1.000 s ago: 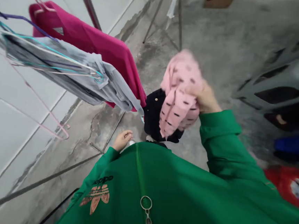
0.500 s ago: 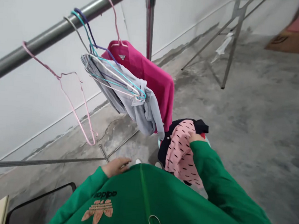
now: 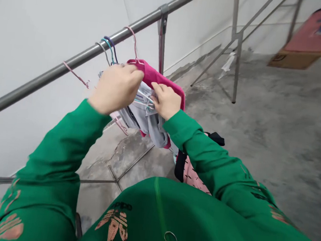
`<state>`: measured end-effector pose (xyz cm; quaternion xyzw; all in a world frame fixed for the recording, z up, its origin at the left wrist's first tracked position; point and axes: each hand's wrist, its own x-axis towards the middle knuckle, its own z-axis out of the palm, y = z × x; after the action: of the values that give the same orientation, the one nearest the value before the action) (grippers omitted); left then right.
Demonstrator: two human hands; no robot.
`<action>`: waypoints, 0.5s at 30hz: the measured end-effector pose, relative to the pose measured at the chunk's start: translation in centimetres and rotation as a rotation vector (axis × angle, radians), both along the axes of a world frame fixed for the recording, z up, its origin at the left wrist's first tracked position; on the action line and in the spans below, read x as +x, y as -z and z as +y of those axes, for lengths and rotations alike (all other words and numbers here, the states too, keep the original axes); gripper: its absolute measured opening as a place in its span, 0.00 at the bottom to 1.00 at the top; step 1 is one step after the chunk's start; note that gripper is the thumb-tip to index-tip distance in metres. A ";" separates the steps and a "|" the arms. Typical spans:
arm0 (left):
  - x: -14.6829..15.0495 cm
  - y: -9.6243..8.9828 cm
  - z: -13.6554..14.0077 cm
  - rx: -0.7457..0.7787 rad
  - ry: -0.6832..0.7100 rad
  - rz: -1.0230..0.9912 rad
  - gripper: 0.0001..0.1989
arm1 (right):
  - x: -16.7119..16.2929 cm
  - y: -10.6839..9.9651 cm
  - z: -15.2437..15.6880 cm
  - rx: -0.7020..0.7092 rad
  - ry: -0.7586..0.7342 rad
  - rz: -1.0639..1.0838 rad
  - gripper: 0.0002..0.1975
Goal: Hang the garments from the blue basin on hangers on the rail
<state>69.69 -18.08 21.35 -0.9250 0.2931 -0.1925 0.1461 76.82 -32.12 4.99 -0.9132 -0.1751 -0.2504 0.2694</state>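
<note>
Where hands [image 3: 166,101] curl, rumpled grey cloth [image 3: 155,129] droops from thin hangers [image 3: 111,49].

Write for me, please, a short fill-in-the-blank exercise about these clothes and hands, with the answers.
1. The hook above the magenta garment is ____.
2. The left hand and right hand emerge from ____ sleeves.
3. The pattern on the pink cloth is ____.
4. The box at upper right is coloured ____.

Missing words: pink; green; black; brown.

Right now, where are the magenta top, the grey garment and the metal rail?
Magenta top [image 3: 153,74], head view: upper part.
Grey garment [image 3: 157,130], head view: lower hanging part.
Metal rail [image 3: 80,58], head view: middle stretch.
</note>
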 end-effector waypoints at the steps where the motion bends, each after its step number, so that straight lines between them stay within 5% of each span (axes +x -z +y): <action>1: 2.7 0.7 -0.7 0.096 -0.062 -0.005 0.18 | -0.1 -0.1 0.3 -0.057 -0.017 0.009 0.29; 6: 11.2 4.3 -0.3 0.135 -0.218 0.026 0.11 | -0.7 0.0 2.5 -0.148 0.038 -0.024 0.36; 15: 10.6 5.7 1.1 0.113 -0.144 0.047 0.17 | 2.2 -0.3 5.8 -0.005 0.142 -0.059 0.23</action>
<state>80.32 -17.03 15.65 -0.9383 0.2395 -0.1428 0.2045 79.06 -26.35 5.29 -0.9164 -0.1182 -0.2952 0.2432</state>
